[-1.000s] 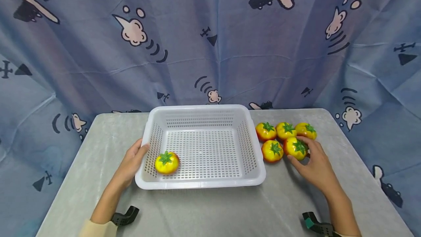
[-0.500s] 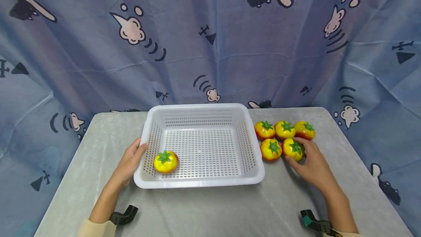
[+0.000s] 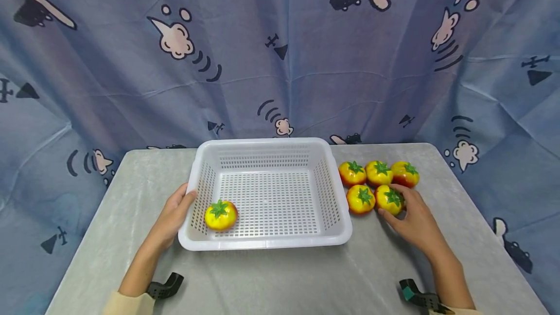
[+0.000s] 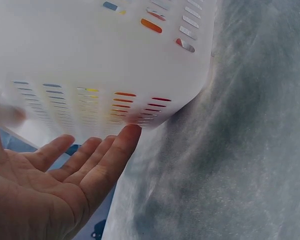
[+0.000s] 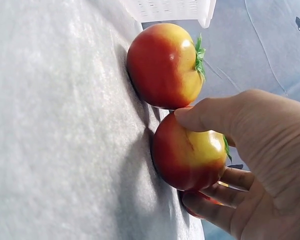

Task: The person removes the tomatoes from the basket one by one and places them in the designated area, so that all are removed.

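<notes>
A white perforated plastic basket (image 3: 268,243) stands on the table with one yellow-red tomato (image 3: 221,216) in its near left corner. My left hand (image 3: 172,214) holds the basket's left side, thumb over the rim; in the left wrist view its fingers (image 4: 121,145) lie against the outer wall. To the right of the basket, my right hand (image 3: 413,218) holds the near right tomato (image 3: 388,201) of a close group, thumb on one side and fingers on the other. The right wrist view shows this tomato (image 5: 187,155) low against the table, beside another tomato (image 5: 160,65).
Several more tomatoes sit by the basket: one at the near left of the group (image 3: 360,200) and a back row (image 3: 378,174). The grey table (image 3: 271,281) ends at a blue patterned curtain (image 3: 245,62). A black wrist strap (image 3: 166,287) is on each arm.
The tomato in my right hand has shifted very slightly toward me, along with the hand. My left hand and the basket keep their places; the head view has moved a little.
</notes>
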A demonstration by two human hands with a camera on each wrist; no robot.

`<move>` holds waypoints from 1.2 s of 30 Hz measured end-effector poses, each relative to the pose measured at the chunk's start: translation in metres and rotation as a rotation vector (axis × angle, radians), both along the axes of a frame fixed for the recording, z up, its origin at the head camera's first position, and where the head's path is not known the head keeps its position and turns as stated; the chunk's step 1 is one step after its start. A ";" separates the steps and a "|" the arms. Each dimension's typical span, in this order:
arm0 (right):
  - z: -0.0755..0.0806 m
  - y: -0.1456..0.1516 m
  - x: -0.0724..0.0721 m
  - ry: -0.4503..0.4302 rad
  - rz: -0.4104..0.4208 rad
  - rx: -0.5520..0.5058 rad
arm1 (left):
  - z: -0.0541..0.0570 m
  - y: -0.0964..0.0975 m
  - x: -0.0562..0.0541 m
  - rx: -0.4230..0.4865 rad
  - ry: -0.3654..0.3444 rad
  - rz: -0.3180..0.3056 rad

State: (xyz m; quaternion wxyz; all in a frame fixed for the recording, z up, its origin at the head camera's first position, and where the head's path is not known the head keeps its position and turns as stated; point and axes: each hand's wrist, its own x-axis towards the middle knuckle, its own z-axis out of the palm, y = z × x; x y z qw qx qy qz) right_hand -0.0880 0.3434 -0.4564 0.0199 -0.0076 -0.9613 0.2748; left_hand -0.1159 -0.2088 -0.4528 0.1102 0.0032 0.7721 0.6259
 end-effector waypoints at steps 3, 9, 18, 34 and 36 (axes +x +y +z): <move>0.001 0.000 0.000 -0.014 -0.006 0.006 | 0.000 0.000 0.000 0.000 0.005 0.002; 0.003 -0.001 0.000 -0.025 -0.007 0.014 | 0.002 0.000 0.001 -0.008 0.002 0.006; 0.007 -0.001 0.002 -0.015 -0.002 0.020 | 0.001 0.000 0.002 -0.004 0.005 0.009; 0.017 -0.006 0.005 0.018 -0.002 -0.004 | -0.002 0.000 0.000 -0.008 0.011 0.006; 0.020 -0.009 0.006 0.038 0.004 -0.003 | -0.002 0.000 0.000 -0.012 0.015 0.004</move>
